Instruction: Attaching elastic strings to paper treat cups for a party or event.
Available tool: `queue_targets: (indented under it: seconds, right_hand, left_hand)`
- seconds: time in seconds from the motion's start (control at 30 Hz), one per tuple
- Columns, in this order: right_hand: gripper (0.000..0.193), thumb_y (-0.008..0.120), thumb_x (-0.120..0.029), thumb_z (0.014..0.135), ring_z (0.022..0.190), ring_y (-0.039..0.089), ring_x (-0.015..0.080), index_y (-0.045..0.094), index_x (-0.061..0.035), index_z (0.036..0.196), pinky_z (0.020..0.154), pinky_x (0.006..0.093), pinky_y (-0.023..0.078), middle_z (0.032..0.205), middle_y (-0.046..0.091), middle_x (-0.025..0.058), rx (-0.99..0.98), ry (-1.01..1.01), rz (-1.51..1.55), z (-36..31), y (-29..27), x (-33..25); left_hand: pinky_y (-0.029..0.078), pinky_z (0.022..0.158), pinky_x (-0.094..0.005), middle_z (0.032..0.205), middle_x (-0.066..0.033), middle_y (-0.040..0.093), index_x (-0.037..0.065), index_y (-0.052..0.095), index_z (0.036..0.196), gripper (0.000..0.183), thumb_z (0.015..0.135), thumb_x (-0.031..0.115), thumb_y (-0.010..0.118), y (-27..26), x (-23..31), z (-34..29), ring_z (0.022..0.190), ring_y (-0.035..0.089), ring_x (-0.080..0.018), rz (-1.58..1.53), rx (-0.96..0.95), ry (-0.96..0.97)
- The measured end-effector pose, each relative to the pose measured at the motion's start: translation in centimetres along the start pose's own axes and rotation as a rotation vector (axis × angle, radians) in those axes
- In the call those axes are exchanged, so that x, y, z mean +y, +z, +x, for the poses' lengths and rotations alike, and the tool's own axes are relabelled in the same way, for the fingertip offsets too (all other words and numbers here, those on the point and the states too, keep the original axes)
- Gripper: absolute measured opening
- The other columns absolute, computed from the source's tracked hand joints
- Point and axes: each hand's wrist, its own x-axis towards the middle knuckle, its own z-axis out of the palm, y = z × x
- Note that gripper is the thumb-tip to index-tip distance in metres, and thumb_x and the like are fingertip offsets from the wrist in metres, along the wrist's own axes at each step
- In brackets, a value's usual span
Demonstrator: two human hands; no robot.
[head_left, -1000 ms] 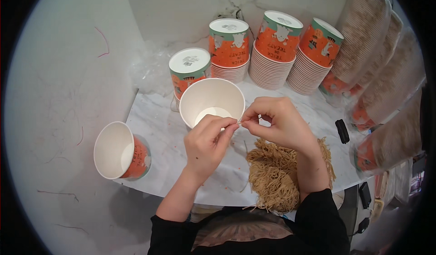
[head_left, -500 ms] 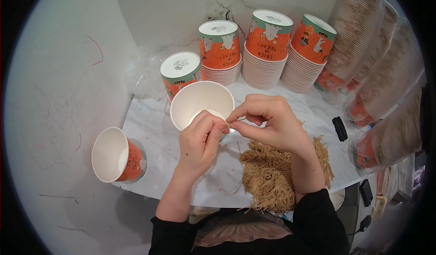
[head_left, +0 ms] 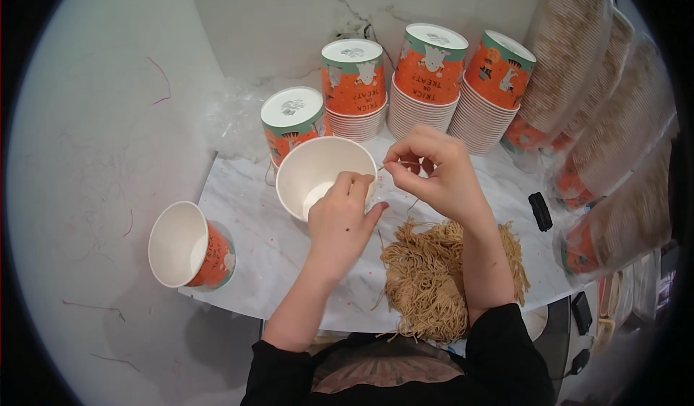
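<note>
The right hand (head_left: 437, 175) pinches a thin string (head_left: 409, 163) with its thumb and a finger. The pinch is tight, with just the string in it. The big white cup (head_left: 298, 175) is in front of the person, with its open top facing up. It lies just to the left of the right hand's fingers.

The string runs mostly from side to side, and its left end points at the right edge of the cup. I cannot tell if it is tied to the cup.

The left hand (head_left: 338, 222) is nearer to the cup. It lies over the near right part of the rim, with its long fingers at the edge. Its thumb sticks out wide to the right, and I see no string in this hand.

A tan heap of yarn (head_left: 426, 290) sits on the worktop (head_left: 278, 254), near the right arm and lower down than the cup. Well off to the left is an orange cup (head_left: 217, 258), with its open top up. At the back are upside-down stacks of cups (head_left: 428, 74). More cups in clear bags (head_left: 567, 52) lean at the right, and a small black thing (head_left: 540, 212) is near them.
</note>
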Motion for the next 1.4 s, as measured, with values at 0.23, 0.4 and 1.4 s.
queue_targets:
  seconds: [0.23,0.4,1.4]
  right_hand:
    - [0.009,0.073,0.0,0.079,0.076,0.066,0.0112,0.07,-0.0014,0.088,0.066,0.0256,0.053,0.084,0.066,0.0048,-0.059,0.02,0.134,-0.1,1.0,-0.1]
    - [0.009,0.071,0.002,0.081,0.076,0.066,0.0158,0.07,0.0012,0.089,0.068,0.0271,0.054,0.086,0.067,0.0074,-0.104,-0.151,0.094,-0.3,2.5,-0.3]
    - [0.012,0.073,-0.009,0.078,0.07,0.065,0.0243,0.066,-0.0066,0.088,0.059,0.0344,0.053,0.087,0.064,0.0049,-0.169,-0.285,-0.18,-1.1,6.4,0.6]
  left_hand:
    - [0.054,0.074,-0.041,0.107,-0.0127,0.063,0.001,0.057,0.13,0.044,0.087,0.006,0.064,-2.4,0.1,-1.7,0.091,0.067,-0.0301,0.047,0.017,-0.039]
    - [0.056,0.079,-0.0338,0.119,-0.0129,0.063,0.0,0.051,0.135,0.045,0.09,-0.002,0.057,-3.1,-0.6,-3.4,0.101,0.064,-0.0206,-0.482,0.111,-0.29]
    - [0.044,0.109,-0.0352,0.133,-0.0126,0.059,-0.006,0.049,0.138,0.036,0.105,0.009,0.044,0.6,-4.1,-5.8,0.124,0.056,-0.0188,-1.842,0.135,-0.58]
